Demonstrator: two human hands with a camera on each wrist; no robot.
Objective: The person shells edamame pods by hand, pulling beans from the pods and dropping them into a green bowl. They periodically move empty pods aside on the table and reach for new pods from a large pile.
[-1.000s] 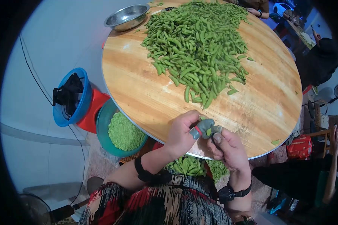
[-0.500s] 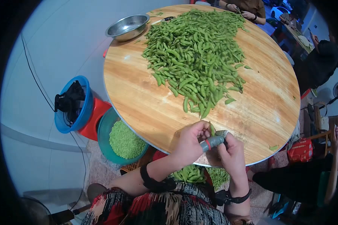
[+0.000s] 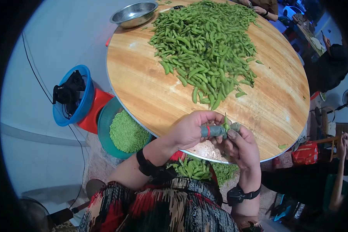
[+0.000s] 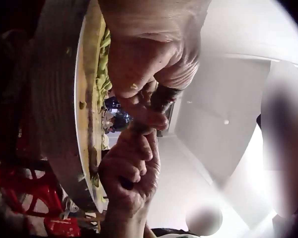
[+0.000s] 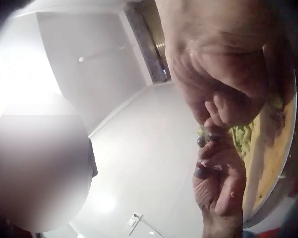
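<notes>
In the head view, my left hand (image 3: 189,129) and right hand (image 3: 244,147) meet over the table's near edge. Between the fingertips of both is a green soybean pod (image 3: 226,127), pinched and pointing upward. A grey cover with a red band sits on the left thumb, and another grey cover on a right-hand digit. In the left wrist view the left hand (image 4: 149,59) touches the right at the fingertips, which hide most of the pod. The right wrist view has the right hand (image 5: 223,74) above the left. A big heap of soybean pods (image 3: 208,50) lies beyond them.
The round wooden table (image 3: 139,73) carries a steel bowl (image 3: 133,14) at its far left. Beside it, lower, stand a green basin (image 3: 104,127) of shelled beans and a blue basin (image 3: 89,83) with black items. More pods (image 3: 191,168) lie below the edge. Other people are at right.
Both hands have shifted and turned; the pod, upright near the left fingers half a second ago, is now between both hands' fingertips. The head view has tilted slightly.
</notes>
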